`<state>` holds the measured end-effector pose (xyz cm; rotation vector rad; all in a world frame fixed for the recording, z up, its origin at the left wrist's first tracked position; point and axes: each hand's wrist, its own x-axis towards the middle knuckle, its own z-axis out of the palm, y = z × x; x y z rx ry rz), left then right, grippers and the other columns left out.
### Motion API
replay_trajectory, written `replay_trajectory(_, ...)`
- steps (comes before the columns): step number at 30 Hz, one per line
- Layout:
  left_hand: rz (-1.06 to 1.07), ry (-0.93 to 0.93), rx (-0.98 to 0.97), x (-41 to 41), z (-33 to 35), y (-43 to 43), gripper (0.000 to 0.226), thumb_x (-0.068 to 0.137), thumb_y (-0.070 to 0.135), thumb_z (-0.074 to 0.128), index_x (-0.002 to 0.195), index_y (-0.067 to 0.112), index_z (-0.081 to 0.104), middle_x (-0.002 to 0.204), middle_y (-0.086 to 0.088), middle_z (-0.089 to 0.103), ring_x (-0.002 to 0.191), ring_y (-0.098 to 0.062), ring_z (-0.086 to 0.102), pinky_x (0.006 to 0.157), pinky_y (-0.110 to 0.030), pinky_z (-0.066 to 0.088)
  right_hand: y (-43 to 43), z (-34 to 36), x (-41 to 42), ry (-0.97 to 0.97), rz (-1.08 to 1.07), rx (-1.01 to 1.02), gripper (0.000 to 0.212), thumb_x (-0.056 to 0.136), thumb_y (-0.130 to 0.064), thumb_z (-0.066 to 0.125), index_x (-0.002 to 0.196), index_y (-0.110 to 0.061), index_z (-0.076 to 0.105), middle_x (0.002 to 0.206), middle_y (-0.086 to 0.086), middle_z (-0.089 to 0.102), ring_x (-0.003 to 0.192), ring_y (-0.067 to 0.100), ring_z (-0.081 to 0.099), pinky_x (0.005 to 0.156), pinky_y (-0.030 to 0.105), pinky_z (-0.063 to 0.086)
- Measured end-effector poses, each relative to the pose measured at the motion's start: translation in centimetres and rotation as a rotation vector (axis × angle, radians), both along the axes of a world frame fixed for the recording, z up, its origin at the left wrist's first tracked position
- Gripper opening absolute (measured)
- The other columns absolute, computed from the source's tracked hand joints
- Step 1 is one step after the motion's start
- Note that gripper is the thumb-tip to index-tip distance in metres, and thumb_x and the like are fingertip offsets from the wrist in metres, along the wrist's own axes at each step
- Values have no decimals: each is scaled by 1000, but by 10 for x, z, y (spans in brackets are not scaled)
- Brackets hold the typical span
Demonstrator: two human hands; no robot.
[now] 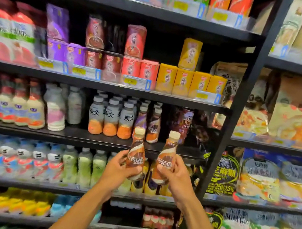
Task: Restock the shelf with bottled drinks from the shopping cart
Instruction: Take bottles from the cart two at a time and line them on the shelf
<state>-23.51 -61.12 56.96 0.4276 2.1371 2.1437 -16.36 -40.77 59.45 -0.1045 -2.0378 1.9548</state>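
Low in the middle of the frame, the left hand (118, 165) is curled round the left coffee bottle (136, 152) and the right hand (175, 174) round the right coffee bottle (166, 156). Both bottles are upright, caps up (likely ready to stand). Just behind, mid-frame, the dark shelf (187, 152) has room beside matching bottles (153, 126), probably their spot.

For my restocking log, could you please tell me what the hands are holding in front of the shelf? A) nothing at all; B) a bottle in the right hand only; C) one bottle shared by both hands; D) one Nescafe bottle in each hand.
D: the left hand grips the left Nescafe bottle and the right hand grips the right Nescafe bottle, both caps up.
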Motion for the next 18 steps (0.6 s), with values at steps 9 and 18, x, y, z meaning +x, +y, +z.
replay_trajectory(9, 128, 189, -106, -61, 23, 18, 60, 74, 18, 91, 122, 31, 57, 110, 14, 69, 94, 8, 67, 83, -15, 54, 0, 19, -70, 153, -86, 199, 49, 82, -15, 86, 126, -25, 65, 109, -7, 77, 102, 10, 73, 88, 26, 58)
replay_trajectory(18, 322, 422, -289, -105, 14, 36, 63, 64, 39, 92, 120, 35, 64, 112, 16, 65, 102, -4, 64, 91, -39, 57, -5, 2, -124, 218, -160, 313, 53, 82, -16, 84, 127, -35, 61, 105, -14, 75, 98, -3, 70, 96, 36, 58)
